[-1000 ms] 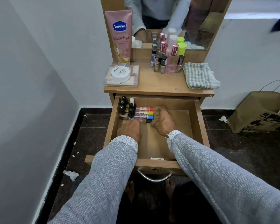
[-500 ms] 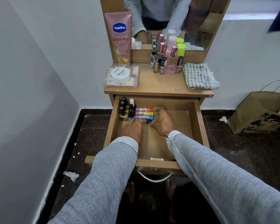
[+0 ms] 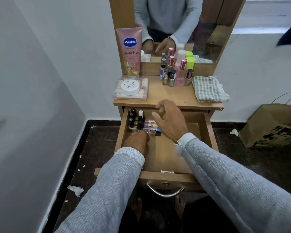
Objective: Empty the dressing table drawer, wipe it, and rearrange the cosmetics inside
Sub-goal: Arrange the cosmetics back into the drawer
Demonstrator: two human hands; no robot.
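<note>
The wooden drawer (image 3: pixel 210 132) stands pulled out under the dressing table top (image 3: pixel 171 96). Small dark nail polish bottles (image 3: pixel 134 120) stand in its back left corner, with colourful little tubes (image 3: pixel 151 126) lying beside them. My left hand (image 3: pixel 138 142) rests inside the drawer just in front of those bottles, fingers curled down; whether it grips anything is hidden. My right hand (image 3: pixel 170 120) hovers above the drawer near the table's front edge, fingers spread and empty. On the table top stand a pink Vaseline tube (image 3: pixel 130 51), a white jar (image 3: pixel 130 87) on a clear box, and a cluster of bottles (image 3: pixel 176 73).
A folded checked cloth (image 3: pixel 208 89) lies on the table's right side. A mirror (image 3: pixel 183 27) rises behind. A brown paper bag (image 3: pixel 272 126) sits on the dark floor at right. Crumpled tissue (image 3: pixel 76 190) lies on the floor at left, by the white wall.
My right hand has lifted out of the drawer, away from the colourful tubes, and risen toward the table top with fingers spread. My left hand has stayed in place.
</note>
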